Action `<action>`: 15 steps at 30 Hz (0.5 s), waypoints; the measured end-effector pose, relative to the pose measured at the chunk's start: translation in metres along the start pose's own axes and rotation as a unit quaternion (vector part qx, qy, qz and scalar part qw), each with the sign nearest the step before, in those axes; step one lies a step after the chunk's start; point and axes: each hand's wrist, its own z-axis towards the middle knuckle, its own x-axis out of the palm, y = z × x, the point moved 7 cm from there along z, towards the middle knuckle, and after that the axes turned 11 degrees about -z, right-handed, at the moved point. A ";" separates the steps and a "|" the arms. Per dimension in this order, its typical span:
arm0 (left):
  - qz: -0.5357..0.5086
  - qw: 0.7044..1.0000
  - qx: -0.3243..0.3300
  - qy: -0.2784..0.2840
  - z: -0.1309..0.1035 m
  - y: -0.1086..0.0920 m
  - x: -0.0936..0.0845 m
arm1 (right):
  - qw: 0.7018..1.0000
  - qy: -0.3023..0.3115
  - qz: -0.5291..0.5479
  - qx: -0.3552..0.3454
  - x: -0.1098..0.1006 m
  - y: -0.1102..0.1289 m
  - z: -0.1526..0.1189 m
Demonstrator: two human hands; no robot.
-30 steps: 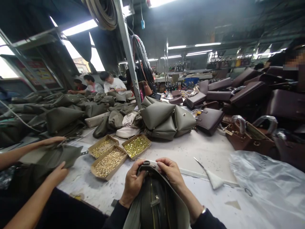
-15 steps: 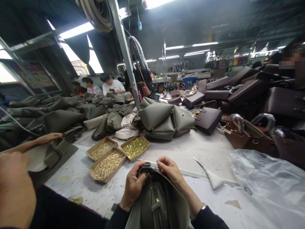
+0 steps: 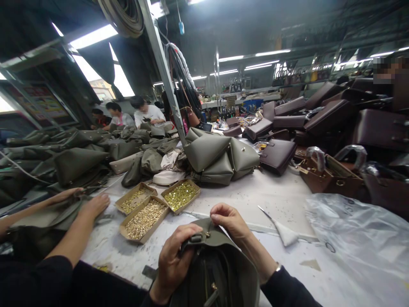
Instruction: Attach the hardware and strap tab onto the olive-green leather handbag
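A grey-green handbag (image 3: 245,265) stands upright in front of me, its mouth open toward me, with a zipper pull (image 3: 213,290) in the dark inside. My left hand (image 3: 175,252) is closed around the bag's far rim at the left, beside a strap loop (image 3: 195,238). A small gold-coloured stud (image 3: 207,234) shows in the rim's inner face. My right hand (image 3: 232,221) has thumb and forefinger pinched at the rim's top edge, just right of the stud. Whether a small part is also between those fingertips is hidden.
Cardboard trays hold gold studs (image 3: 147,218), yellowish metal pieces (image 3: 180,195) and similar pieces (image 3: 136,200). Right lie pointed scissors (image 3: 284,232) with a wrapped handle and a plastic bag (image 3: 358,243). Green bags (image 3: 209,157) and brown bags (image 3: 277,155) are piled behind. A co-worker's arms (image 3: 75,234) reach in from the left.
The bag's far rim has been folded up and toward me, now showing the stud. My left hand has shifted toward me. The co-worker's near hand has moved forward onto another green bag.
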 end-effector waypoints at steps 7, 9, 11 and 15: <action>0.022 0.995 0.095 0.012 0.002 -0.040 -0.004 | 0.997 0.057 -0.047 -0.013 0.023 0.056 -0.021; 0.021 0.994 0.109 0.023 0.001 -0.046 -0.002 | 0.993 0.099 -0.069 -0.017 0.036 0.068 -0.030; 0.024 0.992 0.117 0.032 -0.001 -0.052 0.000 | 0.986 0.143 -0.083 -0.023 0.047 0.078 -0.041; 0.052 0.988 0.141 0.039 -0.005 -0.065 0.002 | 0.967 0.197 -0.152 -0.057 0.059 0.097 -0.060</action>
